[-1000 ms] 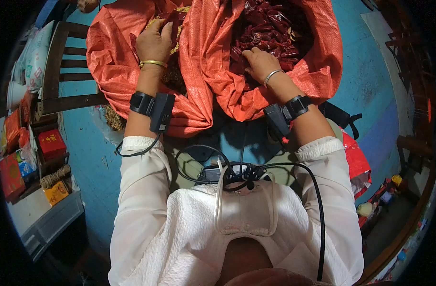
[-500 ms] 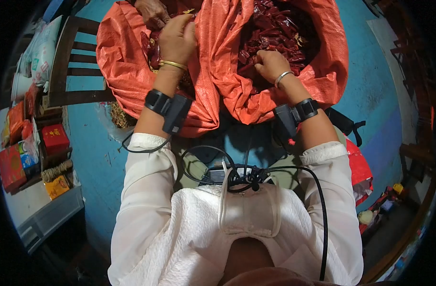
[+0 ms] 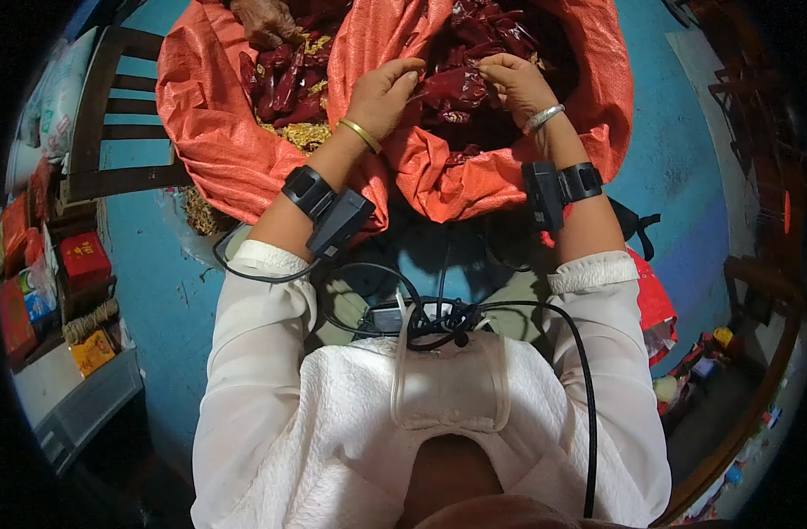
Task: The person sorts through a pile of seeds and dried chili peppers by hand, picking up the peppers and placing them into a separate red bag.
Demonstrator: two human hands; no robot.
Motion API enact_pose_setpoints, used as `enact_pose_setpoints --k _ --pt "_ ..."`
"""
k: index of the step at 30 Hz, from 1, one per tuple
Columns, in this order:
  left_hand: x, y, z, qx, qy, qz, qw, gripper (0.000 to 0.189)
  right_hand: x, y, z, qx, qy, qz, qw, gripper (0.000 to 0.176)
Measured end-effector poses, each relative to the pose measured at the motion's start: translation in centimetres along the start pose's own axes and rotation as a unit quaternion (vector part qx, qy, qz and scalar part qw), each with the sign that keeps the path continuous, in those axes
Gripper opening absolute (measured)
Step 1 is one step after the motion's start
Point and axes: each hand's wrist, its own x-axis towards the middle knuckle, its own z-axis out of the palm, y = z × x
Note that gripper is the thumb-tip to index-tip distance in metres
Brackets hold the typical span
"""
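Hovering over the right orange sack (image 3: 500, 181) of chilies, the left hand (image 3: 381, 93) and right hand (image 3: 520, 81) each close their fingertips on opposite ends of one dried red chili (image 3: 452, 86). Another person's hand (image 3: 262, 22) rests in the left sack (image 3: 205, 132), just beside.

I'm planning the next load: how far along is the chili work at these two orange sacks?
Likely done: the left orange woven sack holds dried red chilies and yellow seed debris. In hand: the left hand and right hand pinch a single dried red chili between them. Left: the right orange woven sack holds a heap of chilies.
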Motion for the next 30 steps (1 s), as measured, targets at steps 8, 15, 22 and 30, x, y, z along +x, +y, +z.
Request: enact_pose_setpoints --k 8,15,22,30 --pt "-0.6 0.6 0.8 0.079 -0.079 -0.049 0.993 0.036 0.2 0.6 0.3 0.029 -0.112 -0.005 0.993 0.009" --pt "-0.3 -0.2 0.3 0.038 -0.035 -0.135 0.989 0.026 1.5 0.1 -3.2 -0.556 0.189 -0.106 0.802 0.040" --pt "-0.1 -0.8 0.3 0.068 -0.005 -0.110 0.992 0.027 0.7 3.0 -0.1 -0.633 0.122 0.001 0.764 0.044" --pt "-0.1 -0.2 0.2 0.035 0.039 -0.119 0.992 0.030 -1.9 4.3 4.4 -0.589 -0.116 -0.178 0.780 0.031"
